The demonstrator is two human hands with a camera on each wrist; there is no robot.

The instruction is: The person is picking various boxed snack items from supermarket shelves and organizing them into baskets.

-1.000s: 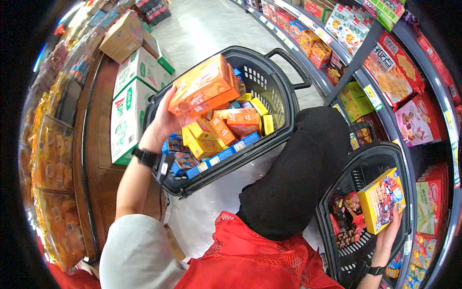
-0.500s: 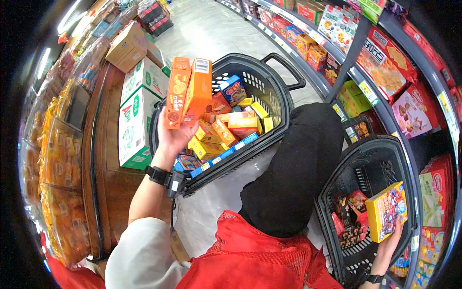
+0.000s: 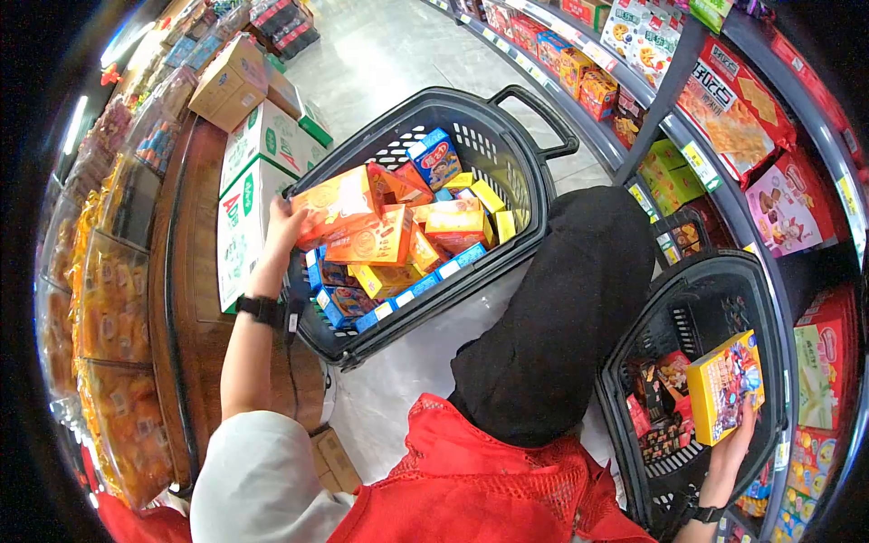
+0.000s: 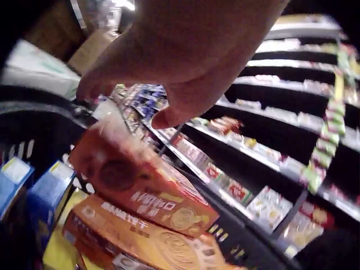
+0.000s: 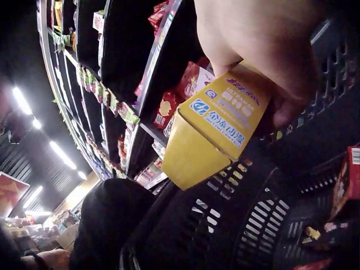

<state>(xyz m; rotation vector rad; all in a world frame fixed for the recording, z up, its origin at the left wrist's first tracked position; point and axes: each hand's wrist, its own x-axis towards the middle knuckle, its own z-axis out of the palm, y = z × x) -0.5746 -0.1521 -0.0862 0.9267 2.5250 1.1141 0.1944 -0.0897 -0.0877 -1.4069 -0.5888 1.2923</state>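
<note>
At the large basket's left end, my left hand (image 3: 282,226) is beside an orange box (image 3: 337,204). In the left wrist view that hand (image 4: 185,56) has thumb and fingers apart above the orange box (image 4: 121,169), holding nothing. Another orange box (image 3: 373,240) lies against it, over yellow and blue boxes in the large basket (image 3: 545,204). My right hand (image 3: 735,443) grips a yellow box (image 3: 715,394) over the smaller basket (image 3: 625,339). The right wrist view shows the hand (image 5: 264,50) around one end of the yellow box (image 5: 216,126).
White-and-green cartons (image 3: 244,235) stand left of the large basket, on a brown wooden surface (image 3: 195,335). Shelves of packaged snacks (image 3: 724,118) run along the right. A black-clad knee (image 3: 561,308) is between the two baskets.
The two orange boxes my left hand held upright now lie on the pile in the large basket. The left hand has moved left and let go. The right hand still holds the yellow box.
</note>
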